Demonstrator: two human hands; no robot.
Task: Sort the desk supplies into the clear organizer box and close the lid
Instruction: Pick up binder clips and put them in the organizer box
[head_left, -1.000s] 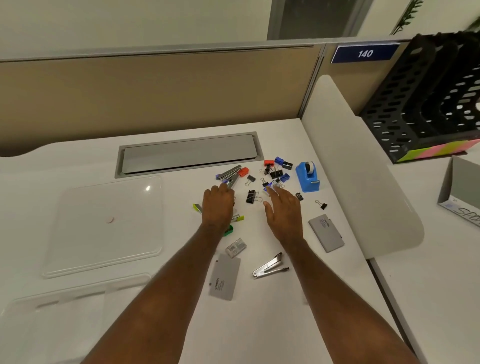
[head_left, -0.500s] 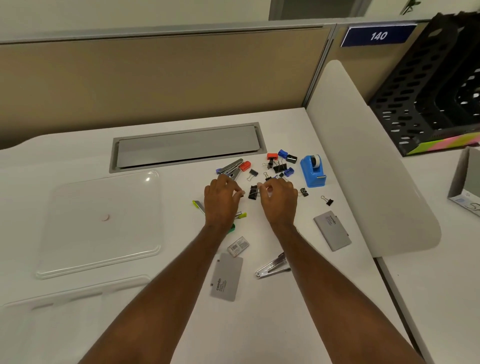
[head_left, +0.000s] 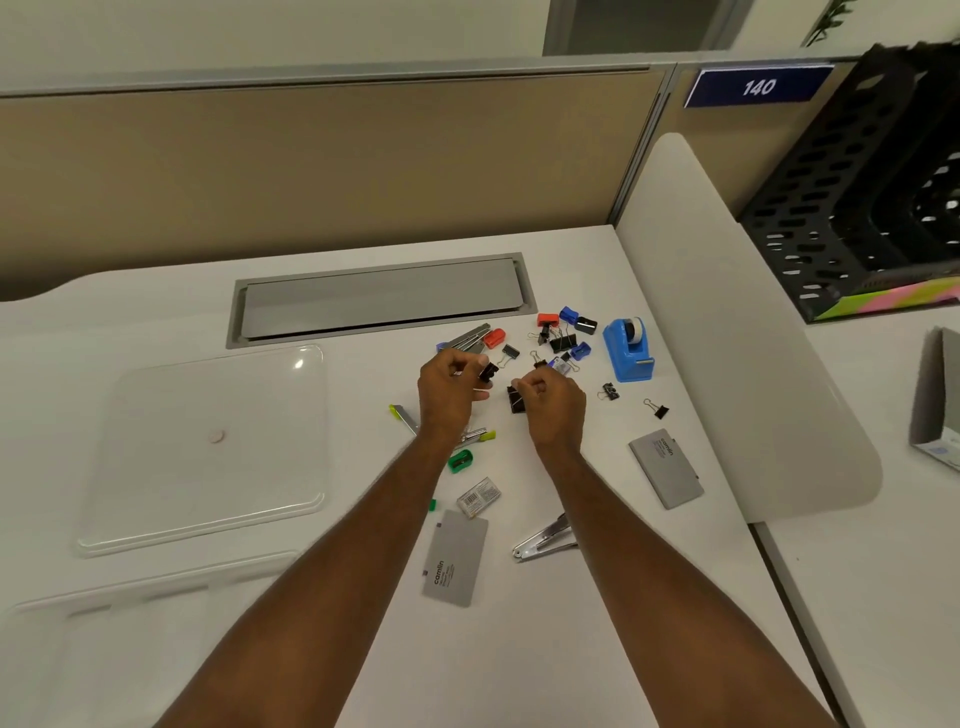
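Note:
My left hand (head_left: 451, 395) is closed around a small black binder clip (head_left: 488, 372) above the white desk. My right hand (head_left: 551, 402) pinches another black binder clip (head_left: 515, 401) close beside it. More clips and coloured sharpeners (head_left: 563, 335) lie scattered just behind the hands. A blue tape dispenser (head_left: 628, 349) stands to the right. The clear lid (head_left: 208, 447) lies flat at the left, and the clear organizer box (head_left: 130, 639) sits at the lower left, partly out of view.
Two grey staple boxes (head_left: 457, 558) (head_left: 667, 475), a metal staple remover (head_left: 543, 538), a green sharpener (head_left: 461, 461) and a small staples pack (head_left: 479, 497) lie near my forearms. A grey cable hatch (head_left: 379, 299) is behind. A black file rack (head_left: 872, 208) stands at the right.
Both hands went from lying flat over the pile to closing on binder clips and lifting them slightly, drawing closer together.

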